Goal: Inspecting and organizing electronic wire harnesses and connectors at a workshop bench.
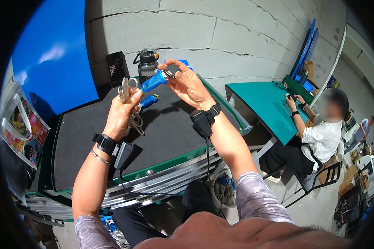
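Observation:
Above the dark mat of the workbench, my left hand point(121, 110) is closed round a coiled, clear-grey cable point(135, 123). A translucent blue cable connector point(154, 81) with a metal end points up and right from my left fingertips. My right hand point(191, 86) pinches a dark grey connector piece point(173, 71), which meets that metal end; whether the two are fully joined I cannot tell. A second blue connector point(149, 101) hangs just below, beside my left fingers. Each wrist wears a black strap with a black box on it.
Behind my hands stand a dark drink bottle point(148, 64) and a black phone point(118, 69). A blue panel point(50, 58) leans at the left, near a colourful bag point(24, 126). A bin of cables point(225, 189) stands below. To the right, a person sits at a green table point(259, 103).

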Demonstrator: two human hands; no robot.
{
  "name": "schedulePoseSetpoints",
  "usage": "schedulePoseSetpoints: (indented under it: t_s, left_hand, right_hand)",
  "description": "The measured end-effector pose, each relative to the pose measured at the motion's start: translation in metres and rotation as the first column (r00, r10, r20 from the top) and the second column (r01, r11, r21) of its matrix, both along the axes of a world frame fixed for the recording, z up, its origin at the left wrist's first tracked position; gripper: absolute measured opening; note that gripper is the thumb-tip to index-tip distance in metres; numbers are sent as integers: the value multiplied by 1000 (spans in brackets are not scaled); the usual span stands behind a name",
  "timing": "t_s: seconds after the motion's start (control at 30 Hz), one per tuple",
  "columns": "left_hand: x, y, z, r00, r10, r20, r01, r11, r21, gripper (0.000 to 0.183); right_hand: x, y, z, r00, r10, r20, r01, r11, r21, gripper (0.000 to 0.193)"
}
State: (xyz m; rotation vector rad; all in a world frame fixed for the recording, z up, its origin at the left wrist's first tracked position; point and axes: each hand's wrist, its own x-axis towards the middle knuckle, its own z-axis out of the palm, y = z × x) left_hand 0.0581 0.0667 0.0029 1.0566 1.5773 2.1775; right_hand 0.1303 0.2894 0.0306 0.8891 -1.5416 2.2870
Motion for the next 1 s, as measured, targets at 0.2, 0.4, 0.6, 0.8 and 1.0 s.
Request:
schedulePoseSetpoints:
  t_s: [0.2, 0.4, 0.6, 0.8, 1.0]
  left_hand:
    - [1, 0, 1, 1000, 2, 4, -2, 1000, -6, 18]
    - [-1, 0, 0, 999, 32, -24, -32, 999, -22, 18]
    - [0, 0, 0, 999, 33, -14, -34, 999, -27, 18]
    - [0, 0, 0, 999, 37, 8, -37, 999, -29, 17]
    - [1, 0, 1, 1000, 6, -1, -6, 999, -35, 17]
  right_hand:
    - [2, 0, 1, 999, -39, 8, 39, 999, 21, 50]
    - [3, -1, 1, 998, -56, -4, 57, 998, 28, 50]
    - [4, -2, 3, 994, -102, -34, 104, 993, 59, 49]
    - [4, -2, 3, 993, -112, -27, 114, 991, 76, 49]
    - [5, -2, 4, 988, -148, -48, 152, 983, 101, 47]
